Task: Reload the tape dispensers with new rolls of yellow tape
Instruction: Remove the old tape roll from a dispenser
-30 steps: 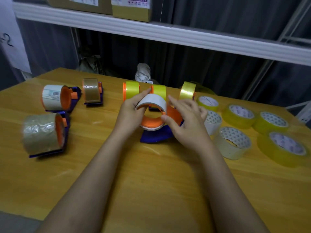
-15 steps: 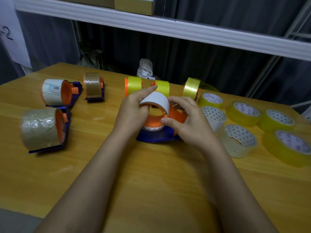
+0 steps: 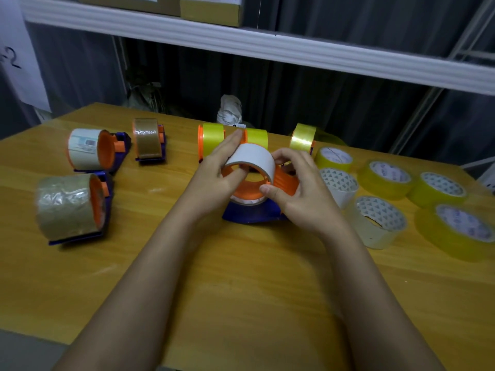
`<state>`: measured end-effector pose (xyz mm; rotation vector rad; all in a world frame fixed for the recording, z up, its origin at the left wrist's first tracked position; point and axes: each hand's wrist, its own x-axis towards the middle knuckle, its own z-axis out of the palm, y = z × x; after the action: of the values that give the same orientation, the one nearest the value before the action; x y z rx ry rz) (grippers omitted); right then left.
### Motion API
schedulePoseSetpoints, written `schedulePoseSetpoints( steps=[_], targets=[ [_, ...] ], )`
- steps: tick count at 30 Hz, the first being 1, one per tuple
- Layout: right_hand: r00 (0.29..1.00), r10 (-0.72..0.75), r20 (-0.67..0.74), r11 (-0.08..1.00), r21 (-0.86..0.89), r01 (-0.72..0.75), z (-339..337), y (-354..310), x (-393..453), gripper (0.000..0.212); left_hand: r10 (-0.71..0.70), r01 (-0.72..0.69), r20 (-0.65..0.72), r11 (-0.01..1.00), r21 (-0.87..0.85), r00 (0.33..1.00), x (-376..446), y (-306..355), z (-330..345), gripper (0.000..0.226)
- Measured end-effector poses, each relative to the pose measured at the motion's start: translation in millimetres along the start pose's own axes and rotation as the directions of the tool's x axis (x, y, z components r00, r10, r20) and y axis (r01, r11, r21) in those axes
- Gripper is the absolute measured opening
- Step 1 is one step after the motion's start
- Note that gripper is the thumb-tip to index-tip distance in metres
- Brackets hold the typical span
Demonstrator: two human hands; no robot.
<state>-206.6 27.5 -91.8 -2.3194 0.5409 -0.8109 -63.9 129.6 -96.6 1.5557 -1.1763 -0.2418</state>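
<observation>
A tape dispenser (image 3: 251, 212) with a blue base and orange wheel sits at the centre of the wooden counter (image 3: 241, 290), a bare white cardboard core (image 3: 253, 159) lifted partly off its wheel. No brand can be read; the roll cores carry small printed patterns too blurred to make out, a white roll on the far-left dispenser (image 3: 88, 149) bears an unreadable barcode label, and a paper sheet (image 3: 16, 54) at upper left shows a handwritten "2". Two dispensers holding brownish tape (image 3: 69, 207) (image 3: 148, 141) lie at left. Three dispensers loaded with yellow tape (image 3: 211, 137) (image 3: 258, 137) (image 3: 302, 136) stand just behind the hands. At right lie loose yellow rolls (image 3: 385, 178) (image 3: 436, 188) (image 3: 460, 231) (image 3: 333, 159) and two pale rolls (image 3: 377, 220) (image 3: 340, 186). Cardboard boxes (image 3: 211, 8) sit on a shelf above. The left hand (image 3: 214, 175) grips the core, fingers over its top and thumb inside the ring. The right hand (image 3: 300, 188) curls round the core's other side, thumb pressing the orange wheel's edge.
</observation>
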Motion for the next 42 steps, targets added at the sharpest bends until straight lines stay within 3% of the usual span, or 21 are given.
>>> schedulePoseSetpoints(
  steps=[5,10,15,21,24,27,29,32,34,36,39,42],
  targets=[
    [0.999,0.043,0.017,0.995,0.095,-0.044,-13.3,1.8,-0.5,0.046,0.043,-0.042,0.038,0.999,-0.028,0.998,-2.9,0.4,1.6,0.055],
    [0.999,0.036,0.009,0.997,0.065,-0.036,-13.2,-2.1,-2.9,0.048,0.165,-0.166,0.018,0.976,0.14,0.986,-2.3,-1.3,4.4,0.051],
    [0.999,0.047,-0.005,0.997,0.053,-0.047,-9.7,-6.0,-5.5,0.051,0.221,-0.202,-0.049,0.946,0.254,0.974,-2.8,-6.0,5.8,0.054],
    [0.999,0.054,-0.004,0.995,0.078,-0.054,-8.7,-6.4,-7.4,0.049,0.252,-0.21,-0.135,0.941,0.267,0.958,-5.0,-5.3,8.6,0.05],
    [0.997,0.042,-0.066,0.999,-0.022,-0.044,-4.9,-7.4,-7.3,0.049,0.161,-0.125,-0.221,0.978,0.168,0.962,-4.8,-3.9,8.8,0.043],
    [0.981,-0.064,-0.186,0.958,-0.285,0.009,-2.3,-11.7,-7.7,0.051,0.063,-0.042,-0.27,0.996,0.083,0.961,-4.0,-0.3,9.5,0.038],
    [0.964,-0.15,-0.218,0.879,-0.477,0.028,0.1,-14.0,-9.1,0.048,0.042,-0.021,-0.271,0.997,0.079,0.962,-5.0,1.5,12.1,0.038],
    [0.955,-0.163,-0.248,0.849,-0.528,0.007,9.8,-22.7,-11.3,0.041,0.032,0.013,-0.309,0.99,0.142,0.95,-4.7,0.2,14.1,0.037],
    [0.93,-0.252,-0.269,0.802,-0.596,0.045,18.7,-26.4,-11.8,0.034,0.014,0.051,-0.335,0.982,0.184,0.942,-4.0,-3.3,16.0,0.037],
    [0.926,-0.268,-0.265,0.833,-0.547,0.085,23.4,-31.3,-11.9,0.033,0.005,0.072,-0.35,0.976,0.204,0.937,-4.1,-5.0,17.5,0.039],
    [0.97,-0.045,-0.238,0.946,-0.323,-0.035,30.0,-35.6,-14.0,0.051,0.019,0.075,-0.364,0.968,0.241,0.931,-4.5,-4.8,18.5,0.04],
    [0.982,0.032,-0.187,0.962,-0.262,-0.081,35.4,-30.8,-15.0,0.051,0.056,0.041,-0.355,0.965,0.258,0.933,-4.3,-5.5,21.9,0.04]
  ],
)
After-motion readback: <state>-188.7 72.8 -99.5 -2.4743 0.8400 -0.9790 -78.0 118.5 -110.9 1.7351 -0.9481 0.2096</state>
